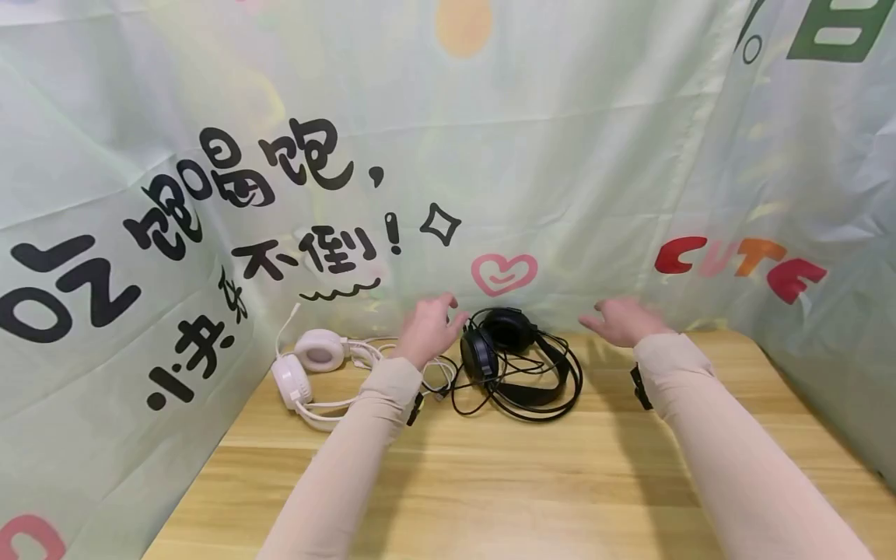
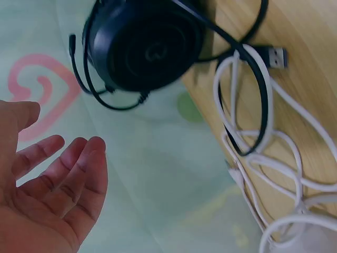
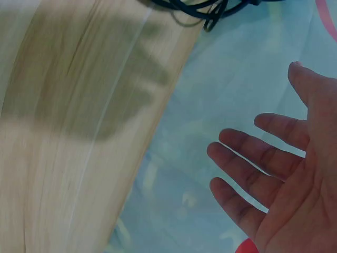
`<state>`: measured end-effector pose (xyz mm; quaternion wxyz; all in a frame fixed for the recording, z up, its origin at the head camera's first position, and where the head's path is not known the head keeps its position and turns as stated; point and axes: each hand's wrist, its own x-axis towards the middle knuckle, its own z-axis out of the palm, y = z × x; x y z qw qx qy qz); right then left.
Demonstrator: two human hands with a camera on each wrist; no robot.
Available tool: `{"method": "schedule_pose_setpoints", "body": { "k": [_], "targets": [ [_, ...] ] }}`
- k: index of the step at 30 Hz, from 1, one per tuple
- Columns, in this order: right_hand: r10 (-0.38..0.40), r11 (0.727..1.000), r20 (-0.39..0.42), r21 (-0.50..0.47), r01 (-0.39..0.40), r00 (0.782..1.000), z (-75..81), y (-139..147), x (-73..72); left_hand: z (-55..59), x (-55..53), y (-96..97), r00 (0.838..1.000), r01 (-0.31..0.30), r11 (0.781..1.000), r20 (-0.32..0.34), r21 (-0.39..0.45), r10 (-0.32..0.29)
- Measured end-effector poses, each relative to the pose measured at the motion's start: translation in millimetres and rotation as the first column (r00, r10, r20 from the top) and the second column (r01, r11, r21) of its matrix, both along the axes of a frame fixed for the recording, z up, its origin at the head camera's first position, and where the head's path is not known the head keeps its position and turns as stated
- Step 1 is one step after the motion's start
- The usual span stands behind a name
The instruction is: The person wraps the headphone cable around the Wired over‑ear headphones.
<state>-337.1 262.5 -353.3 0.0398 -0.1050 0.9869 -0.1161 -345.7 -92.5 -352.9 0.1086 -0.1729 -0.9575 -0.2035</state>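
Note:
Black over-ear headphones point(image 1: 480, 354) with a coiled black cable lie at the back middle of the table. Just left of them, my left hand point(image 1: 428, 330) hovers with relaxed, slightly bent fingers and holds nothing. In the left wrist view that hand point(image 2: 52, 195) is apart from the black earcup point(image 2: 145, 47). To the right of the black headphones my right hand point(image 1: 623, 320) hangs in the air, fingers spread and holding nothing, as the right wrist view of the hand point(image 3: 279, 163) shows. White headphones point(image 1: 292, 381) lie at the left, partly hidden behind my left forearm.
A white cable point(image 2: 284, 168) and a black USB plug point(image 2: 276, 57) lie tangled between the two headphones. The wooden table point(image 1: 504, 482) ends at a printed cloth point(image 1: 574, 171) that hangs behind and at both sides.

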Motion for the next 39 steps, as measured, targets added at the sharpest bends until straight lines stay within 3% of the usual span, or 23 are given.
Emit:
{"method": "schedule_pose_setpoints", "body": {
  "k": [10, 18, 39],
  "targets": [
    [0.043, 0.998, 0.026, -0.038, -0.042, 0.999, -13.3, -15, -5.6, -4.2, 17.0, 20.8, 0.995, 0.076, 0.997, -0.066, -0.019, -0.077],
    [0.082, 0.996, 0.012, -0.046, -0.081, 0.997, -24.4, -23, -9.2, -9.1, 34.7, 34.5, 0.987, 0.14, 0.99, -0.078, -0.006, -0.14],
    [0.093, 0.993, 0.043, -0.071, -0.09, 0.995, -44.4, -40, -12.3, -39.0, 67.2, 65.7, 0.951, 0.269, 0.954, -0.119, -0.13, -0.285]
  ]
}}
